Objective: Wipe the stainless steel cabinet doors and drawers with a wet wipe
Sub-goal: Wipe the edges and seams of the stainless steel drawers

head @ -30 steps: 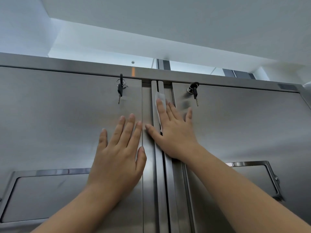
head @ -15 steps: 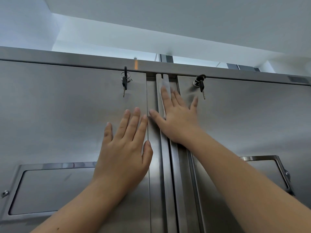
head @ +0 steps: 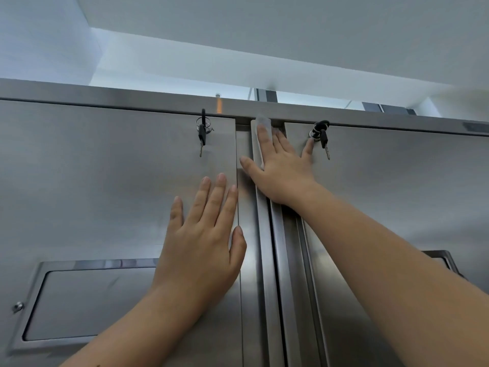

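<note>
Lying under the right hand's (head: 284, 168) flat fingers (head: 263, 137): wet wipe (head: 262, 121).

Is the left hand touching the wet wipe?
Apart. Head view: left hand flat on the left door, bare steel between it and the wet wipe under the right hand.

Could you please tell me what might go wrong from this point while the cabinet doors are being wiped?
1. The right hand presses the wipe with flat fingers only, at the top of the strip between the doors; it could slip out.
2. Its little finger lies right beside the right door's keys and may snag or knock them.
3. The left hand rests flat on the left door, likely leaving fingerprints.
</note>
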The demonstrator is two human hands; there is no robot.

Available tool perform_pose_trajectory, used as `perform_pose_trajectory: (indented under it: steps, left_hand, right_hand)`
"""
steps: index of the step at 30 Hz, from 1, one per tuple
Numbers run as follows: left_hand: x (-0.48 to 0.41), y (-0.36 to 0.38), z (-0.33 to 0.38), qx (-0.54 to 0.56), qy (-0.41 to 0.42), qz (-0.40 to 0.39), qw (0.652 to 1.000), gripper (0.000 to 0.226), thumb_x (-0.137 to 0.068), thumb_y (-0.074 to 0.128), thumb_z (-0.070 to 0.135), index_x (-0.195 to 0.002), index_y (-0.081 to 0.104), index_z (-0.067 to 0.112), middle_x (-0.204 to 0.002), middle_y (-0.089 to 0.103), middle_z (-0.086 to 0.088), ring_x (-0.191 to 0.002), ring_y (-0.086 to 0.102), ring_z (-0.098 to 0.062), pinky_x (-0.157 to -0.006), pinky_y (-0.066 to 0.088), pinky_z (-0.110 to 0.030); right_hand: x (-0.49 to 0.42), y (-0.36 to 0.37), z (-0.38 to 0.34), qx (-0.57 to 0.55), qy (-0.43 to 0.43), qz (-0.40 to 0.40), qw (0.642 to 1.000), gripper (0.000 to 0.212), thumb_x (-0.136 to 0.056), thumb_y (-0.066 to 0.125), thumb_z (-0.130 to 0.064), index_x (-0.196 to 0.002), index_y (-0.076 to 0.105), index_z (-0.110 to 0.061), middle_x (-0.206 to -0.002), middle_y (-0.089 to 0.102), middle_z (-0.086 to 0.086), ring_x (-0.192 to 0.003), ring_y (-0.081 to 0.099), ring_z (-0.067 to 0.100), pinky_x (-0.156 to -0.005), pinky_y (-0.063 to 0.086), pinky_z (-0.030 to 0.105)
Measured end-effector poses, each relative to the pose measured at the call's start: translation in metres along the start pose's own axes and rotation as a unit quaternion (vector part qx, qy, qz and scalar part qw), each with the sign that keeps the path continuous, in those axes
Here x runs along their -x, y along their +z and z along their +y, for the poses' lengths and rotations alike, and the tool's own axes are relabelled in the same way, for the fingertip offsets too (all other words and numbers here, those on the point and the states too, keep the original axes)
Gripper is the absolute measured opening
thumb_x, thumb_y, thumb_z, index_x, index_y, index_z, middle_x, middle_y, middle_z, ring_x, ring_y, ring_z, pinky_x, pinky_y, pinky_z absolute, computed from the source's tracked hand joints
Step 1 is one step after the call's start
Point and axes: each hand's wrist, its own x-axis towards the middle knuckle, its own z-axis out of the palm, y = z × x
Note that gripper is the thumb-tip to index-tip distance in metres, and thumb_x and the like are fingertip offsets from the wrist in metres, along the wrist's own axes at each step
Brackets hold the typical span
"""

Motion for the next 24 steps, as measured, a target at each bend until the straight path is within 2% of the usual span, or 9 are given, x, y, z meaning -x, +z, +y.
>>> perform_pose_trajectory:
  steps: [12,20,24]
  left_hand:
    - [0.013,-0.005,0.009,0.001,-0.018,-0.037,0.999,0.06,-0.086,0.029,0.032,-0.137,0.044,0.004,-0.144,0.038,-0.016,-0.132,0.038,-0.035,-0.098,0.034,-0.06]
    - [0.037,-0.009,0.022,0.006,-0.027,-0.036,0.999,0.06,-0.085,0.031,0.03,-0.136,0.044,0.0,-0.143,0.039,-0.02,-0.13,0.039,-0.037,-0.098,0.034,-0.06]
    - [0.047,-0.01,0.031,0.031,-0.047,-0.046,0.997,0.06,-0.086,0.029,0.029,-0.137,0.042,0.001,-0.145,0.035,-0.019,-0.134,0.035,-0.037,-0.101,0.03,-0.06]
  right_hand:
    - [0.067,0.02,-0.002,-0.021,-0.02,0.02,0.999,0.071,-0.089,0.012,-0.057,-0.146,-0.018,-0.025,-0.157,-0.008,0.002,-0.143,-0.01,0.013,-0.105,-0.02,0.05]
    - [0.123,0.025,-0.008,-0.058,-0.026,0.007,0.998,0.069,-0.088,0.007,-0.053,-0.143,-0.022,-0.025,-0.156,-0.015,0.002,-0.14,-0.019,0.01,-0.102,-0.028,0.044]
    - [0.151,0.029,-0.013,-0.072,-0.024,-0.005,0.997,0.065,-0.088,0.005,-0.051,-0.138,-0.028,-0.025,-0.155,-0.02,0.001,-0.139,-0.024,0.009,-0.098,-0.033,0.04]
